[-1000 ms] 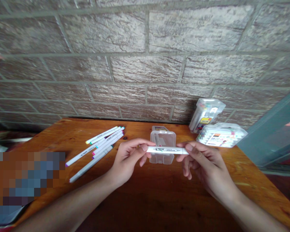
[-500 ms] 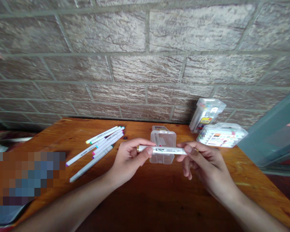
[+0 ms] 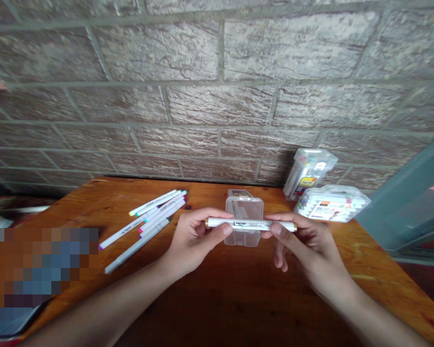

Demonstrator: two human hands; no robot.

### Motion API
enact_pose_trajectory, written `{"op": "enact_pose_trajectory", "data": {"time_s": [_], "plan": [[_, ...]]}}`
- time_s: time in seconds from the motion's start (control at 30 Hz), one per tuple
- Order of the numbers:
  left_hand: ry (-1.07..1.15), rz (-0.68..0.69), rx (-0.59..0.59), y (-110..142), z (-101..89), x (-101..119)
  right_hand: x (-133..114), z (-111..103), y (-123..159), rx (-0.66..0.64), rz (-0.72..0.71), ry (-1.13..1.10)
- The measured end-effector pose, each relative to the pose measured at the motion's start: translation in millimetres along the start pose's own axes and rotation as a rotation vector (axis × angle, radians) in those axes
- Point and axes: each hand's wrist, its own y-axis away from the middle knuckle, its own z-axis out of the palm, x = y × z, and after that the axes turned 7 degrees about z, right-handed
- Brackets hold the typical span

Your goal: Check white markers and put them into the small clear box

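A white marker (image 3: pixel 251 224) with a printed label and yellowish-brown ends lies level between my two hands. My left hand (image 3: pixel 197 241) pinches its left part between thumb and fingers. On the other side, my right hand (image 3: pixel 304 241) grips the right part, thumb in front and fingers behind, with the lower fingers hanging curled. Just behind the marker is a clear plastic case (image 3: pixel 244 206), its lid raised; the marker and my fingers hide part of it.
Several loose markers (image 3: pixel 155 212) lie in a slanted group on the wooden table (image 3: pixel 202 299) at the left. Two filled marker cases, one upright (image 3: pixel 307 176) and one lying lower (image 3: pixel 332 205), stand at the back right by the brick wall (image 3: pixel 220 101). A blurred-out patch covers the lower left.
My right thumb and fingers have slid slightly left along the marker, so its right end now shows. My left hand keeps its hold almost unmoved.
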Motion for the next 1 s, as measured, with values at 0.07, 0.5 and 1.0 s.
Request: {"op": "enact_pose_trajectory", "data": {"time_s": [0.07,0.5,1.0], "plan": [[0.019,-0.037,-0.016,0.9,-1.3,0.2,0.0,0.3,-0.3,-0.003,-0.004,-0.011],[0.044,-0.061,0.013,-0.7,2.6,-0.1,5.9,-0.4,-1.7,0.018,-0.027,0.104],[0.075,-0.051,-0.024,1.9,0.6,2.0,0.9,1.3,0.3,0.01,0.0,0.095]]}}
